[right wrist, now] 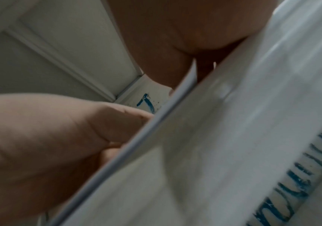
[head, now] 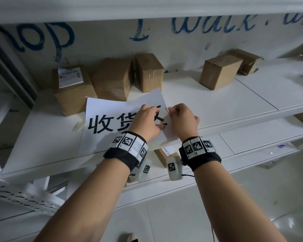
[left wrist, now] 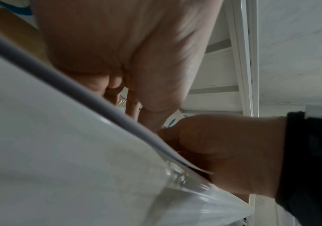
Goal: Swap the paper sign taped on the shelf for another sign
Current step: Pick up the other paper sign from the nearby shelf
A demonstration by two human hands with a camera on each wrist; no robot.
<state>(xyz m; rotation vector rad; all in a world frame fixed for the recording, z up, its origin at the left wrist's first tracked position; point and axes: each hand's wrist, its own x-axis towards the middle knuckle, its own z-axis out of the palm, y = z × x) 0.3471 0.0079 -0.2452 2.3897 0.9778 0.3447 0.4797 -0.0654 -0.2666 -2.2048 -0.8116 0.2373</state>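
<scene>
Forearms nearest head camera, both wrists banded with black straps carrying marker tags. Left hand [head: 145, 120] laid on sign [head: 108, 119], fingers spread over its right part, thumb tucked at lower edge. Right hand [head: 182, 119] at sign's right edge, fingers curled, pinching paper edge or tape there; cannot tell which. Sign: white sheet, large black characters, lying tilted over front lip of shelf [head: 217, 105], right end lifted. Clear tape [head: 78, 125] at left edge of sign, stuck to shelf. Left wrist view: sheet edge [left wrist: 117, 105] raised off shelf, clear tape [left wrist: 185, 180] below it. Right wrist view: thumb [right wrist: 106, 120] against sheet edge. Boxes [head: 112, 79] behind sign along back wall; blue lettering [head: 208, 23] on wall.
</scene>
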